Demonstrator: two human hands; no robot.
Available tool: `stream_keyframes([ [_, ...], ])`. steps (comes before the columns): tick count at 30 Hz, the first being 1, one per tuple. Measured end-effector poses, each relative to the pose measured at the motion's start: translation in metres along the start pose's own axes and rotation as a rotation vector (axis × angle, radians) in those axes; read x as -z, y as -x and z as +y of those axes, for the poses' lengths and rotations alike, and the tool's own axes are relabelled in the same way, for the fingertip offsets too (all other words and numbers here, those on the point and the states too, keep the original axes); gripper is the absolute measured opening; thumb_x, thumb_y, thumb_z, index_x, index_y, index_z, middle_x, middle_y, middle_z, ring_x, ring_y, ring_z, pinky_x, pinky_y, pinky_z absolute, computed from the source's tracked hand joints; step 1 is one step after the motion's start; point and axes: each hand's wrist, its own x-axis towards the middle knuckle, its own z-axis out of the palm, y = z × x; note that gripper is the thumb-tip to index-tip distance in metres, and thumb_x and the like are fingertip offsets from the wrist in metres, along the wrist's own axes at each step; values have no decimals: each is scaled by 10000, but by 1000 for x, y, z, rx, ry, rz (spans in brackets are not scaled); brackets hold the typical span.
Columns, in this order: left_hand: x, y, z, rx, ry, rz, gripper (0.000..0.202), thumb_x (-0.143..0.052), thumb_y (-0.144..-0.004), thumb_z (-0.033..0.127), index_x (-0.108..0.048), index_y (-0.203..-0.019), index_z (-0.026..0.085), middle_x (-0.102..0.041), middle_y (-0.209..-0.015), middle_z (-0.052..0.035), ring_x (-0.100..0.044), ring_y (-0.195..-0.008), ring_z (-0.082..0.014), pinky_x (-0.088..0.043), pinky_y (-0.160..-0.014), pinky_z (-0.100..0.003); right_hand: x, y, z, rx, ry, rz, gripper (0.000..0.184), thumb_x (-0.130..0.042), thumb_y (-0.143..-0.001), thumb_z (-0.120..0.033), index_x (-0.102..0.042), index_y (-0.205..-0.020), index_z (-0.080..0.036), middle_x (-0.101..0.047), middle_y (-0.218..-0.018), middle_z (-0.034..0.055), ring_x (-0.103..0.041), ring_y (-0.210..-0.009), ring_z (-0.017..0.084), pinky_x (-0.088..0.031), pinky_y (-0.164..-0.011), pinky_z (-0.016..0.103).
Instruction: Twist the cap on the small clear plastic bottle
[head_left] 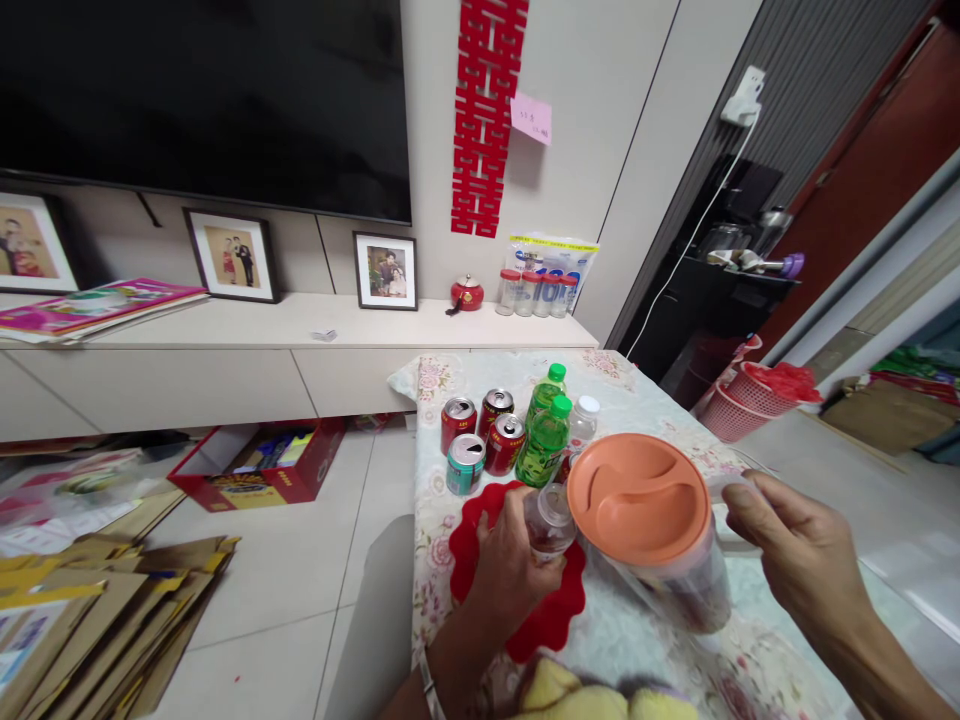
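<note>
Beyond soft yellow cloth point(581, 703), gripped clear bottle point(550, 536) over red mat point(546, 622) with left hand point(511, 550) (likely to keep it steady), and held orange-lidded jug point(652, 530) beside it, by the handle point(718, 488), with right hand point(796, 532).

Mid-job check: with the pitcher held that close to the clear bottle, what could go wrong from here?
Contents of the tilted pitcher might miss the mouth of the clear bottle and wet the red mat. The pitcher, gripped by the right hand, could bump the white-capped bottle. If the orange lid sits loosely, which I can't tell, it may slip.
</note>
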Motion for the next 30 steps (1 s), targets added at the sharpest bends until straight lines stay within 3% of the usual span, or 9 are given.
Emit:
stream_keyframes([
  [8,-3,-1,-3,-17,11,50,696,-837,-749,283,-723,-1436,285,-977,-1353,-116,-948,-1323,-474,-672,-1316,-771,5,-6,19,27,4,-51,916,-923,-745,-1090,-576,-640,-249,-467,-751,12,-462,-720,186,-417,-671,356],
  [14,-4,-1,-3,-9,44,45,712,-828,-752,268,-725,-1457,257,-969,-1407,-171,-924,-1371,-510,-623,-1354,-806,10,-8,30,43,-2,-68,875,-933,-817,-1043,-612,-672,-243,-492,-769,12,-481,-738,188,-439,-688,351],
  [24,-6,-1,-7,-24,28,56,709,-843,-761,254,-697,-1454,292,-972,-1391,-133,-938,-1349,-474,-645,-1345,-779,4,-4,17,24,3,-31,841,-918,-778,-997,-561,-623,-252,-470,-749,12,-466,-723,188,-420,-676,356],
  [27,-7,-1,-8,-32,22,64,715,-856,-741,272,-701,-1439,299,-963,-1390,-117,-939,-1354,-469,-655,-1342,-793,4,-5,18,28,3,-38,842,-922,-772,-1001,-573,-625,-249,-482,-755,15,-472,-724,188,-426,-676,355],
  [30,-8,0,-6,-26,2,95,709,-865,-734,242,-711,-1423,313,-968,-1380,-90,-945,-1337,-455,-672,-1330,-745,7,-7,25,39,-5,-41,861,-921,-789,-1016,-560,-627,-252,-469,-751,13,-462,-726,189,-422,-667,353],
])
